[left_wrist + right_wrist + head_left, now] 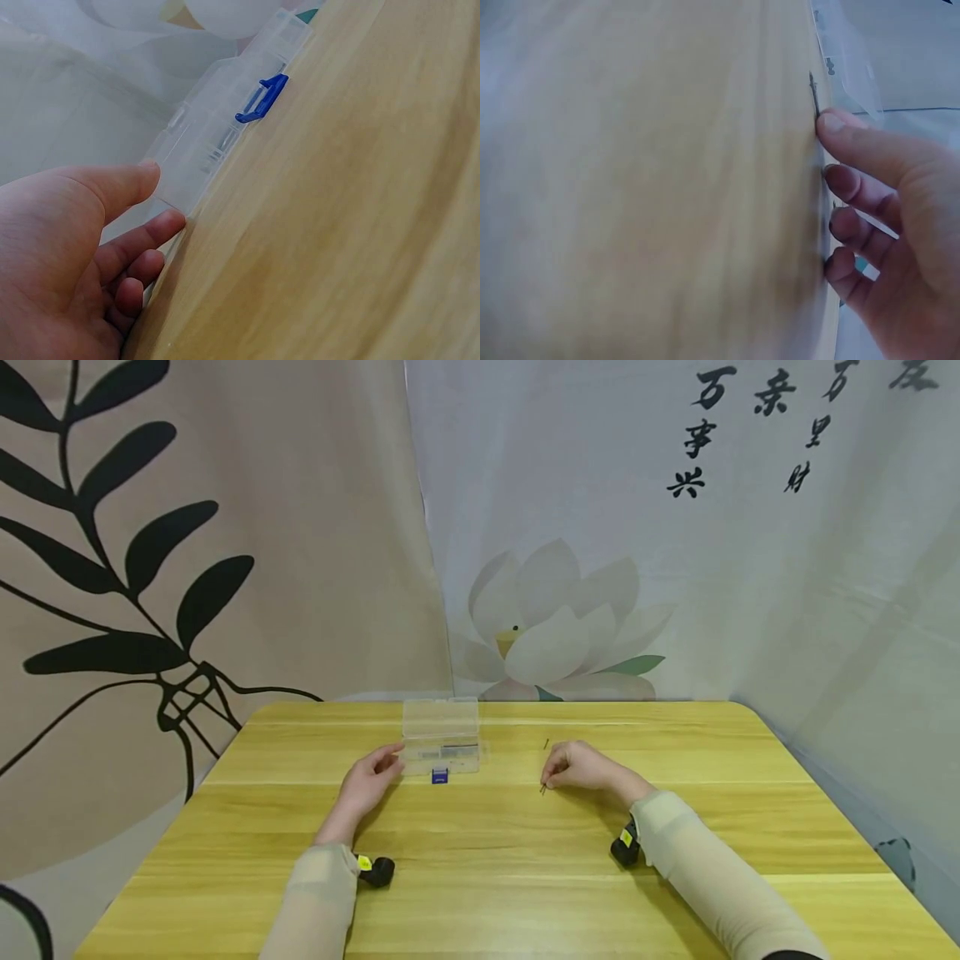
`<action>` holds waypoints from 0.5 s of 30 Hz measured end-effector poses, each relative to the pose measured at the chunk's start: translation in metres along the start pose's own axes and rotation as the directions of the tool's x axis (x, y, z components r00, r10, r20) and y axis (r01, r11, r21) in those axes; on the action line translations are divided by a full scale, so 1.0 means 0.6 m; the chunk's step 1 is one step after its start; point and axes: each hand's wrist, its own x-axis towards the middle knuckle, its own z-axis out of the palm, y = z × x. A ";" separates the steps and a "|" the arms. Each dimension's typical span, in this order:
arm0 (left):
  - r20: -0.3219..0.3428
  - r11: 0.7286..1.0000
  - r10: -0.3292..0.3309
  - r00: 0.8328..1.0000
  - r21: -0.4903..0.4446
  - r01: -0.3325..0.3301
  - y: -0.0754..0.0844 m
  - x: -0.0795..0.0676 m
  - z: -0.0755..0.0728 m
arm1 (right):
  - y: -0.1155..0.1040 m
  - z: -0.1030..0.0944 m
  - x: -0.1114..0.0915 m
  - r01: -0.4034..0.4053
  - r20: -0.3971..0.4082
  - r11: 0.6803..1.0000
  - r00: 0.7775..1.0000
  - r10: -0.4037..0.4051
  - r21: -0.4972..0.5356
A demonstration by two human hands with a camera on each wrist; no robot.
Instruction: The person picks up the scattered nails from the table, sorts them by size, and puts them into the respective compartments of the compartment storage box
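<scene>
Where the table (480, 868) ends, two printed cloths hang side by side: left cloth (322, 527), beige, with one dark-leaved plant (156, 547); right cloth (750, 568), pale, with one large lotus (555, 627) and eight black characters (698, 439), some cut by the top of the head view. Table: one, yellowish wood grain, far corners rounded. Sleeves: two, pale, left sleeve (307, 902) and right sleeve (720, 877), both over the tabletop. Box (420, 766): one, clear plastic, its lid (440, 718) raised at the far side; it lies near the far edge of the table, just left of the middle, its contents too faint to count. Hands: two. Left hand (367, 789) at the box's left end, thumb and forefinger apart, other fingers loosely bent; whether the fingertips press the plastic, cannot tell. Right hand (585, 768) low over the wood, right of the box; thumb pinches a thin dark pin (815, 97) against a finger mostly hidden behind it, the other three bent, slightly spread. Cameras: two, black, left camera (381, 872) and right camera (625, 850), one per wrist. Clasp (440, 777): one, blue, on the box's near side. Pins: at least two, the pinched one and a loose pin (546, 744) on the table just beyond the right hand.
</scene>
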 end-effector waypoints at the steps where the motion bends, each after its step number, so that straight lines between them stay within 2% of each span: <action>1: 0.000 1.000 0.000 1.000 -0.003 0.000 0.000 0.000 0.000 | 0.000 0.000 0.000 0.004 0.003 1.000 1.000 -0.004 -0.009; 7: -0.001 1.000 0.006 1.000 -0.006 -0.006 -0.001 0.002 0.000 | 0.000 0.000 0.001 0.021 0.004 0.999 1.000 -0.020 -0.045; 15: -0.002 1.000 0.001 1.000 0.002 -0.001 -0.001 0.002 0.000 | 0.001 -0.004 0.002 -0.024 0.004 1.000 1.000 0.024 -0.003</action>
